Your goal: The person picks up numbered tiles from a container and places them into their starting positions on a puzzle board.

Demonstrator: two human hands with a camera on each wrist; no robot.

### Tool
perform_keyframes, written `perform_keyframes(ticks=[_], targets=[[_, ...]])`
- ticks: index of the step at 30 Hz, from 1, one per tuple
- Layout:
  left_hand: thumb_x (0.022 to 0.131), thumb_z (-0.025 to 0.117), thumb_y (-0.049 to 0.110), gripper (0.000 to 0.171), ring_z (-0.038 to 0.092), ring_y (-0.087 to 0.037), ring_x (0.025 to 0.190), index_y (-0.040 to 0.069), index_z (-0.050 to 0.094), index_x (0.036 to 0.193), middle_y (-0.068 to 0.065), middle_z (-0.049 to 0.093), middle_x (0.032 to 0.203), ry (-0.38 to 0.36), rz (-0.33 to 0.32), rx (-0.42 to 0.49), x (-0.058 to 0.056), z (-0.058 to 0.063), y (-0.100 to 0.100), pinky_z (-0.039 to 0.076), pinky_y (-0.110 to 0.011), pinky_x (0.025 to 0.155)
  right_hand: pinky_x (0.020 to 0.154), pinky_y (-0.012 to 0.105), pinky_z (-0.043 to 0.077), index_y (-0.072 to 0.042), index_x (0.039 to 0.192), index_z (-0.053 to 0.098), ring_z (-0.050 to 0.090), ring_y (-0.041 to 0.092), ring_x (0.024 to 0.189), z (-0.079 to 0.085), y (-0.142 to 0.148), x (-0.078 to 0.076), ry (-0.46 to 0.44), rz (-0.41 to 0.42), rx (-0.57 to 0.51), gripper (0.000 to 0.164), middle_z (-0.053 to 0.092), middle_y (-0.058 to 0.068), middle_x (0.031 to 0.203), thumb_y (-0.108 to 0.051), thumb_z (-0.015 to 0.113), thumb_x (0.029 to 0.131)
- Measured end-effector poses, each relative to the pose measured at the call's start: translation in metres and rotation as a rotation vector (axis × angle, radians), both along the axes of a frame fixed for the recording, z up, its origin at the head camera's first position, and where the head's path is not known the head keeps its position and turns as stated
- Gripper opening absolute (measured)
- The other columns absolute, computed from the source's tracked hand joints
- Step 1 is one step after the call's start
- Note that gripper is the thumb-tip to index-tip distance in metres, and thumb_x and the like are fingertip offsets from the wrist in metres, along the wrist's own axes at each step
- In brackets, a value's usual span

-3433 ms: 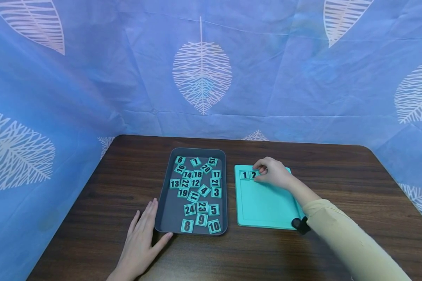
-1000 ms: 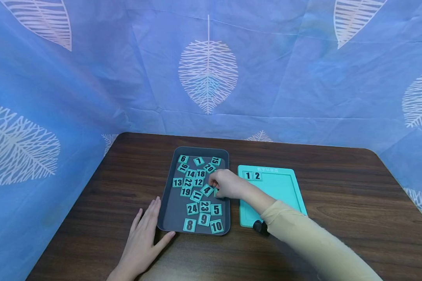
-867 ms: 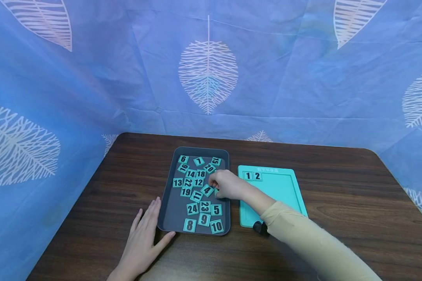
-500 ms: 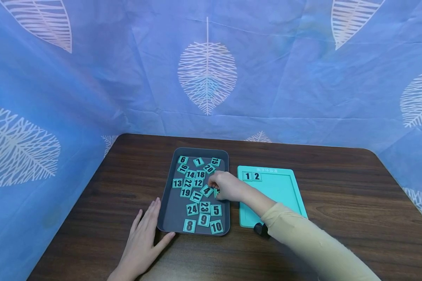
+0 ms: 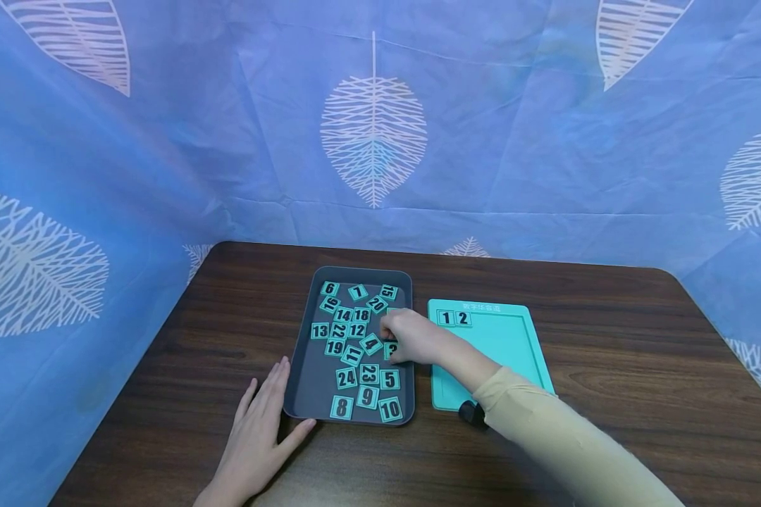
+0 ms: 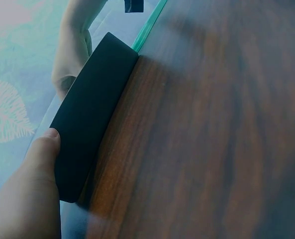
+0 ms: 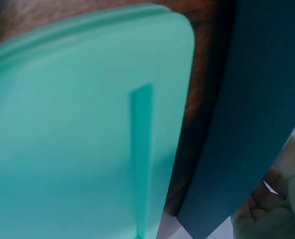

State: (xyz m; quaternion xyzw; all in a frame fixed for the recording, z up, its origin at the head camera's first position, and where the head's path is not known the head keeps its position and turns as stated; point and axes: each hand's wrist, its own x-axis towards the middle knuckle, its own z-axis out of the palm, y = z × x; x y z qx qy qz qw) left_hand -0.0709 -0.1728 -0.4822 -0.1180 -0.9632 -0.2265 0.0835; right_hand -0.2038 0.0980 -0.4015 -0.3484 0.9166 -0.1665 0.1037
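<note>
Right hand picking at a number tile in the dark tray.

At frame centre the right hand (image 5: 409, 336) curls its fingers onto a teal number tile (image 5: 390, 350) inside the dark tray (image 5: 304, 373), pinching it among the loose tiles. The left hand (image 5: 256, 422), lower left, lies flat with relaxed fingers against the tray's near corner. The teal board (image 5: 501, 345), right of the tray, carries tiles 1 and 2 at its upper left.

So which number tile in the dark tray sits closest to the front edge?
The tile 8, in the dark tray's front left corner near the left hand. Tile 10 sits about level but slightly farther back; the rest lie farther away.
</note>
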Motion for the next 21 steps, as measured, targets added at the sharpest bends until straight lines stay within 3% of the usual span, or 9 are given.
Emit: perform_keyframes(ticks=[5,10,21], targets=[[0.088,0.053,0.063,0.092,0.023,-0.020,0.142,0.017,0.010,0.155,-0.004,0.021,0.157,0.006,0.000,-0.004,0.000,0.000,0.000,0.012,-0.049,0.113,0.066,0.030,0.046,-0.004,0.087,0.065,0.045,0.014,0.073,-0.001,-0.001,-0.001,0.016,-0.006,0.080,0.023,0.057,0.002,0.078,-0.009,0.083,0.073],[0.088,0.052,0.063,0.092,0.023,-0.021,0.142,0.017,0.010,0.155,-0.003,0.020,0.157,-0.002,-0.003,-0.008,-0.001,-0.001,0.000,0.012,-0.050,0.113,0.071,0.031,0.049,-0.003,0.093,0.069,0.050,0.015,0.078,-0.002,0.000,-0.001,0.025,0.000,0.090,0.024,0.062,0.003,0.084,-0.007,0.081,0.074],[0.088,0.052,0.064,0.092,0.024,-0.021,0.141,0.017,0.010,0.155,-0.003,0.019,0.157,-0.009,-0.002,-0.009,0.000,-0.001,0.000,0.012,-0.050,0.113,0.072,0.029,0.048,-0.006,0.101,0.065,0.050,0.016,0.082,0.002,0.009,0.004,0.022,0.012,-0.122,0.026,0.061,0.003,0.095,-0.008,0.077,0.078]])
